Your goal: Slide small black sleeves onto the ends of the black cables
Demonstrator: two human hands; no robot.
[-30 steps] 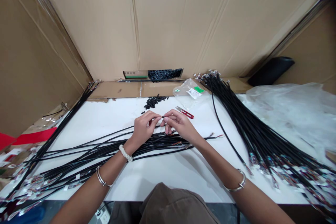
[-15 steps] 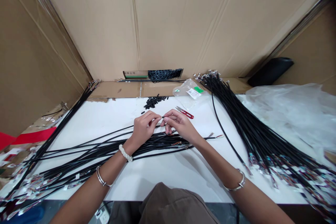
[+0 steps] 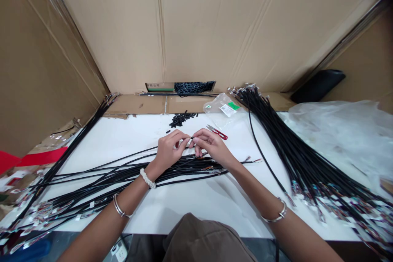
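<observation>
My left hand point(image 3: 170, 147) and my right hand point(image 3: 212, 147) meet over the table with their fingertips pinched together. Between them shows a short black tube piece point(image 3: 192, 138), mostly covered by the fingers; whether a wire runs into it I cannot tell. Below the hands lies a loose bundle of black cables point(image 3: 123, 176), with coloured wire ends on both sides. Just beyond them is a pile of short black tube pieces point(image 3: 181, 119), one of which lies apart. Red-handled thread snips point(image 3: 218, 132) rest close behind my right hand.
At right lies a thick bundle of black cables point(image 3: 276, 143) beside clear plastic sheeting point(image 3: 344, 131). Another cable bundle point(image 3: 76, 143) runs along the left. A labelled plastic bag point(image 3: 219, 108) sits near the back. Cardboard walls point(image 3: 208, 28) enclose the table point(image 3: 184, 221).
The hands stay nearly in place, fingertips still together. A little more of the black piece shows between them. The whole view has shifted slightly.
</observation>
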